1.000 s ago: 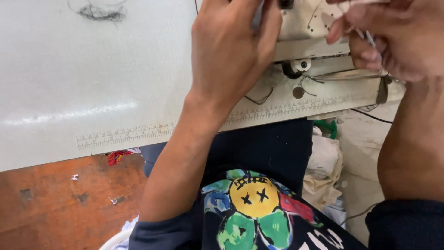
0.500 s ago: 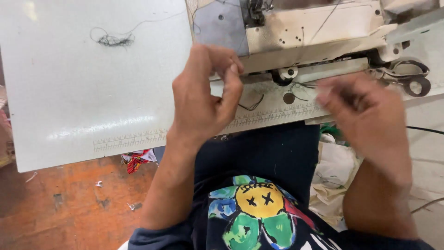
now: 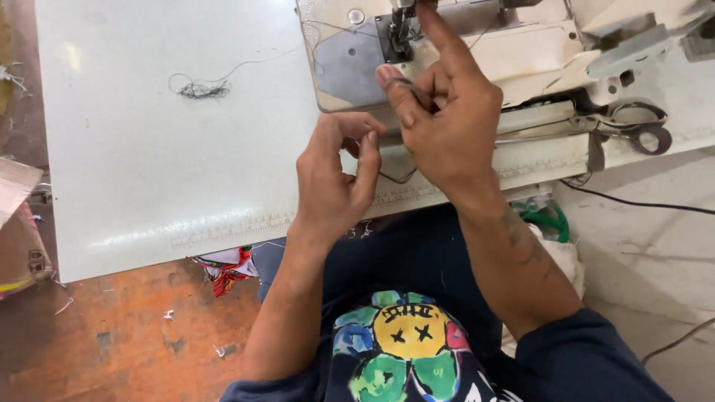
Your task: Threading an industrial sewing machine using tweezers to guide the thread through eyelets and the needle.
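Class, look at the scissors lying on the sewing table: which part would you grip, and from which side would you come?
Probably the handle loops of the scissors, coming from the right. They lie flat at the table's right end, loops outward and uncovered, blades pointing left towards the sewing machine.

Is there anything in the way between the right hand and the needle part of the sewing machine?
Nothing visible blocks it. The right hand is right at the sewing machine; its raised forefinger reaches up beside the needle part. The left hand is lower, near the table edge, off that path.
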